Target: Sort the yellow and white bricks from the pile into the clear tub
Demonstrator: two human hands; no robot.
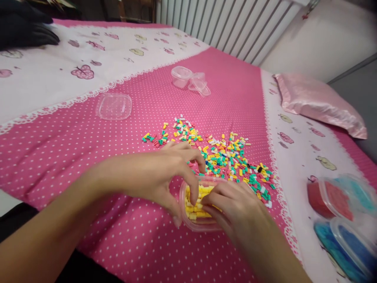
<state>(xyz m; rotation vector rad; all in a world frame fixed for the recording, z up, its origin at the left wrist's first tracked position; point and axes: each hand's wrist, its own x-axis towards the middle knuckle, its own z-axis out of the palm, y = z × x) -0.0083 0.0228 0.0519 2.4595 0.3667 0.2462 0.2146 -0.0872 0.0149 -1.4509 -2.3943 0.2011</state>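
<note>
A clear plastic container [203,227] sits on the pink dotted bedcover, with small yellow building blocks [194,210] laid in rows inside. My left hand [173,173] curves over its left side, thumb outside the wall and index finger reaching in over the rim. The fingers of my right hand [235,204] are pinched together among the yellow blocks, seemingly on one of them; the fingertips partly hide it. Just beyond the container spreads a loose pile of small blocks [226,155] in green, yellow, red and white.
A clear lid [114,106] lies at the left, and clear tubs [180,76] stand farther back. At the right are containers with red [326,198] and blue [353,239] contents. A pink pillow [318,102], a white radiator [218,23] and a dark object [26,27] border the bed.
</note>
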